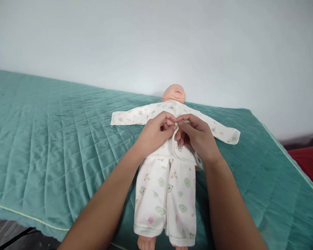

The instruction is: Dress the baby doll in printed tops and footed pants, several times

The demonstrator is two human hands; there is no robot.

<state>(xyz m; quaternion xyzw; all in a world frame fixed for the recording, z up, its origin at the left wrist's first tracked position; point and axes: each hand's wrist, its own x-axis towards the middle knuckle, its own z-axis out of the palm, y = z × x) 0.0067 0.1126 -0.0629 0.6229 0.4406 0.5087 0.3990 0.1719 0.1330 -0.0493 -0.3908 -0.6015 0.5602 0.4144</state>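
Note:
A baby doll point(174, 93) lies on its back on a teal quilted bed cover point(54, 139), head toward the wall, feet toward me. It wears a white printed top point(135, 116) with sleeves spread out sideways, and matching white trousers point(167, 198). My left hand point(153, 133) and my right hand point(197, 135) meet over the doll's chest. Both have fingers curled in a pinch on the front edge of the top, fingertips touching each other. The chest under my hands is hidden.
A plain pale wall point(156, 41) runs behind the bed. The bed's front edge point(28, 217) has light piping, with dark floor below it. A red object point(309, 163) sits off the bed's right side.

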